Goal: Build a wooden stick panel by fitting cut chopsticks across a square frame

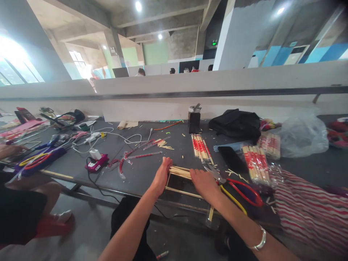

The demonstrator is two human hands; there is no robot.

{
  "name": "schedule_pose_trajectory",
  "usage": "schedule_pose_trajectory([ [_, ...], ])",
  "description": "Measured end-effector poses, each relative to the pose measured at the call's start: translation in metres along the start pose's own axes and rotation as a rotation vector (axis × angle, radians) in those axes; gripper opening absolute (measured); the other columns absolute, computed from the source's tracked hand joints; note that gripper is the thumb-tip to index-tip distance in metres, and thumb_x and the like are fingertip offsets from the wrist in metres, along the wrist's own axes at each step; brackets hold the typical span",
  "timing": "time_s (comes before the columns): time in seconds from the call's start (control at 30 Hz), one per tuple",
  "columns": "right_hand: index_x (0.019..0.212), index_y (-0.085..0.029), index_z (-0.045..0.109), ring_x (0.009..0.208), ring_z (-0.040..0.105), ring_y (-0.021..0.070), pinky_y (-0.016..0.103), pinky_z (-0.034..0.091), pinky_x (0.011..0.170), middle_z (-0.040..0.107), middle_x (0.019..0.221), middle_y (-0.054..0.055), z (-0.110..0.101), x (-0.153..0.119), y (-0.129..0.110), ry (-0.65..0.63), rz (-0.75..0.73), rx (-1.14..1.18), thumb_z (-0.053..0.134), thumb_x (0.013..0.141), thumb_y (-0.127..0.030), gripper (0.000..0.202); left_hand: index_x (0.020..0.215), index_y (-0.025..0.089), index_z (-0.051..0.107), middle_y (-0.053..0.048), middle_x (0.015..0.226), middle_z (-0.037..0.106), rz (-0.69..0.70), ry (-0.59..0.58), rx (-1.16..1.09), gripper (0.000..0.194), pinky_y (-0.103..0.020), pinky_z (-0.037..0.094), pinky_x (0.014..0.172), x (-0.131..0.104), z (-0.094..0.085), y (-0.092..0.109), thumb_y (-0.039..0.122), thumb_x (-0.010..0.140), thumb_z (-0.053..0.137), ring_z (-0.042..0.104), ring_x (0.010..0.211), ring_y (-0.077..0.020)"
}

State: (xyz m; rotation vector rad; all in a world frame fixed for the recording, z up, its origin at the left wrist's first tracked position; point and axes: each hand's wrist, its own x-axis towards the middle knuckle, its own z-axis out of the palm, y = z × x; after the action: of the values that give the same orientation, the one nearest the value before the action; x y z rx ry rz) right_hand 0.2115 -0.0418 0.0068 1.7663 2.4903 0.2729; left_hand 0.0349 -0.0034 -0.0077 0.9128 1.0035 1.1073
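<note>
A small rectangular chopstick frame point(183, 191) lies at the table's front edge between my hands, with several sticks side by side along its far edge. My left hand point(162, 177) grips its left end, fingers closed at the stick ends. Over the right end, my right hand point(205, 184) is closed on the sticks, its fingertips partly hidden. Just beyond and to the right of that hand are large scissors point(244, 190) with one red and one yellow handle. A paper-banded bundle of chopsticks point(200, 148) rests farther back.
To the right lie a black phone point(232, 159), more packed chopsticks point(255, 164), a striped cloth point(312, 206) and a clear plastic bag point(303, 134). Another phone point(194, 123) stands upright at the back. Leftward are a magenta power block point(96, 163), white cables and another person's arm point(11, 150).
</note>
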Motion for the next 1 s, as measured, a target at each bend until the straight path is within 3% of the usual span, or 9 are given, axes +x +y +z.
schedule_pose_trajectory([
  [0.27, 0.103, -0.014, 0.054, 0.086, 0.065, 0.024, 0.032, 0.044, 0.071, 0.066, 0.09, 0.013, -0.002, 0.001, -0.004, 0.003, 0.001, -0.001, 0.04, 0.091, -0.008, 0.02, 0.139, 0.014, 0.041, -0.012, 0.149, 0.035, 0.004, 0.023, 0.081, 0.075, -0.035, 0.021, 0.115, -0.004, 0.005, 0.0, 0.066, 0.087, 0.029, 0.034, 0.137, -0.0216],
  [0.7, 0.104, -0.013, 0.055, 0.085, 0.065, 0.0257, 0.033, 0.044, 0.069, 0.067, 0.089, 0.012, -0.004, 0.006, -0.01, 0.023, -0.011, -0.008, 0.041, 0.089, -0.008, 0.021, 0.139, 0.013, 0.04, -0.013, 0.15, 0.033, -0.04, 0.033, 0.006, 0.074, -0.035, 0.02, 0.116, 0.0, 0.004, 0.001, 0.065, 0.088, 0.029, 0.032, 0.138, -0.0206],
  [0.87, 0.102, -0.014, 0.054, 0.084, 0.066, 0.0255, 0.032, 0.045, 0.067, 0.066, 0.089, 0.012, -0.003, 0.003, 0.003, 0.008, 0.064, -0.007, 0.036, 0.09, -0.007, 0.023, 0.139, 0.014, 0.04, -0.014, 0.147, 0.038, -0.06, 0.059, -0.076, 0.074, -0.034, 0.03, 0.112, -0.002, 0.001, 0.006, 0.066, 0.088, 0.024, 0.04, 0.133, -0.0209],
  [1.0, 0.099, -0.014, 0.054, 0.082, 0.067, 0.0235, 0.029, 0.044, 0.066, 0.067, 0.086, 0.012, -0.001, -0.003, 0.02, 0.006, 0.148, -0.001, 0.035, 0.09, -0.005, 0.023, 0.136, 0.014, 0.043, -0.015, 0.143, 0.044, -0.044, 0.072, -0.167, 0.067, -0.034, 0.029, 0.112, -0.002, -0.002, 0.005, 0.06, 0.09, 0.026, 0.042, 0.131, -0.0201],
])
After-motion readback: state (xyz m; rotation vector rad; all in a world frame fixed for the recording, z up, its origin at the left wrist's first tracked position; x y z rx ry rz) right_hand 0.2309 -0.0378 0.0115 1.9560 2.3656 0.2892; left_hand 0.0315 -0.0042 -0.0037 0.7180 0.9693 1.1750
